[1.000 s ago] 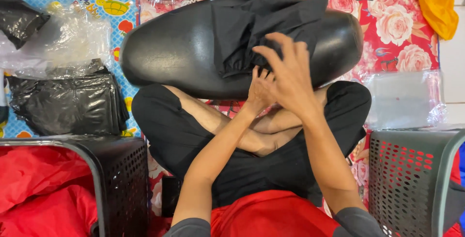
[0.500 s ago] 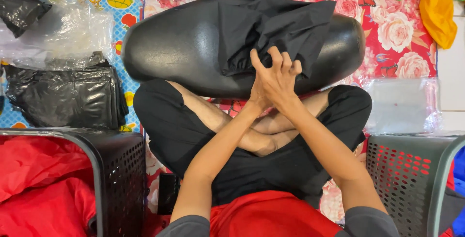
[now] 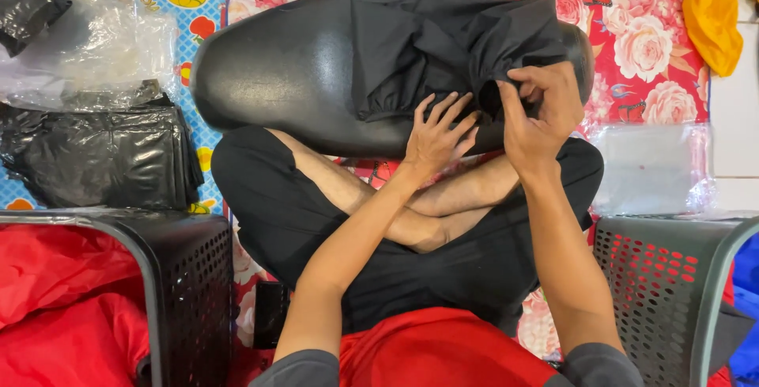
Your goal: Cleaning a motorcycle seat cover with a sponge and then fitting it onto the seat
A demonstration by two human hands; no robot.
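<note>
A black garment (image 3: 443, 47) lies on a glossy black oval board (image 3: 277, 79) resting over my crossed legs. My right hand (image 3: 538, 114) pinches the gathered cuff or hem at the garment's near right corner. My left hand (image 3: 436, 130) lies flat with fingers spread on the garment's near edge, just left of the right hand, pressing the cloth against the board.
A dark plastic basket (image 3: 186, 292) with red cloth (image 3: 55, 292) stands at my left; a grey perforated basket (image 3: 672, 292) at my right. Black bagged bundles (image 3: 95, 158) and clear plastic bags (image 3: 87, 47) lie at left, another clear bag (image 3: 640, 169) at right. Coloured clothes (image 3: 708, 7) sit top right.
My hands, joined together over the middle of the board, have parted. The right hand has shifted right to the garment's cuff and the left now lies flat on the cloth.
</note>
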